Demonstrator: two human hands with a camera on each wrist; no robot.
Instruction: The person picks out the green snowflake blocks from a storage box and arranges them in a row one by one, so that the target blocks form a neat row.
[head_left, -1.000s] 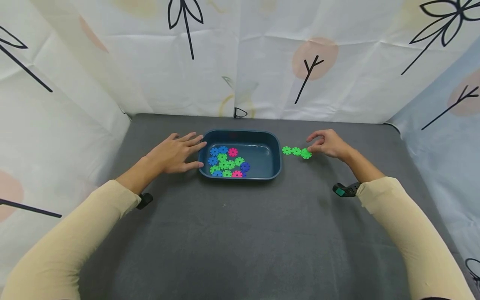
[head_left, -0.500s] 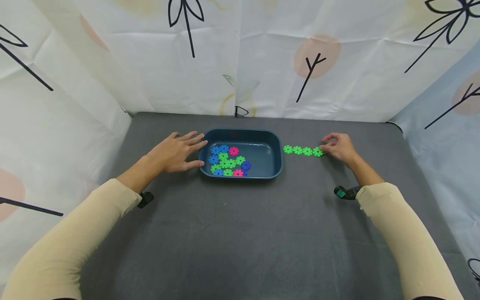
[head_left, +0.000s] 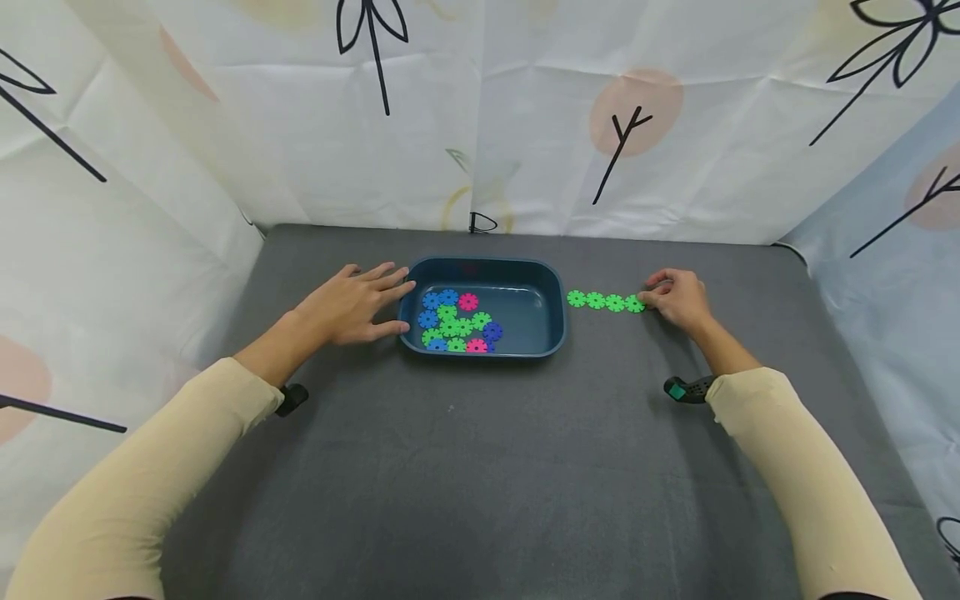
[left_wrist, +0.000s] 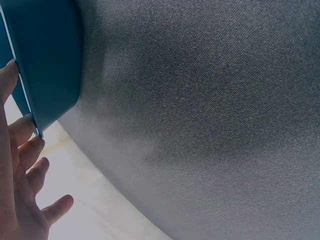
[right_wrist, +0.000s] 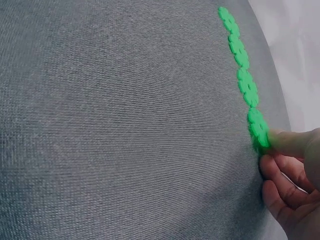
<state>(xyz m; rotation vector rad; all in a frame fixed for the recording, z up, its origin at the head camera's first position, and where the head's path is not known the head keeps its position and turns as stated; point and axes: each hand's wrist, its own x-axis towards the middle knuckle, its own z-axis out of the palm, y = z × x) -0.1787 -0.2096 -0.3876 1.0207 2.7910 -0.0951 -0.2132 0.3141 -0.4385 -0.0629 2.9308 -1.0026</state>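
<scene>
In the head view my left hand (head_left: 351,308) lies with spread fingers at the left end of a dark blue tray (head_left: 528,353). The left wrist view shows thumb and fingertips at the tray's rim (left_wrist: 22,85). Several flower-shaped plastic discs, green (head_left: 447,327), blue (head_left: 428,319) and pink (head_left: 468,302), lie in the tray's left half. Right of it, green discs (head_left: 595,301) form a straight row on the table. My right hand (head_left: 678,298) pinches the edge of the row's rightmost green disc (right_wrist: 257,125) between thumb and fingers.
A grey cloth covers the table (head_left: 465,467). White patterned curtain (head_left: 525,125) walls in the back and both sides. Dark wrist devices sit under the left cuff (head_left: 292,398) and the right cuff (head_left: 686,389).
My right hand has moved right and set a green disc down at the row's right end, lengthening the row. Over the last half second it has barely shifted. The left hand stays at the tray.
</scene>
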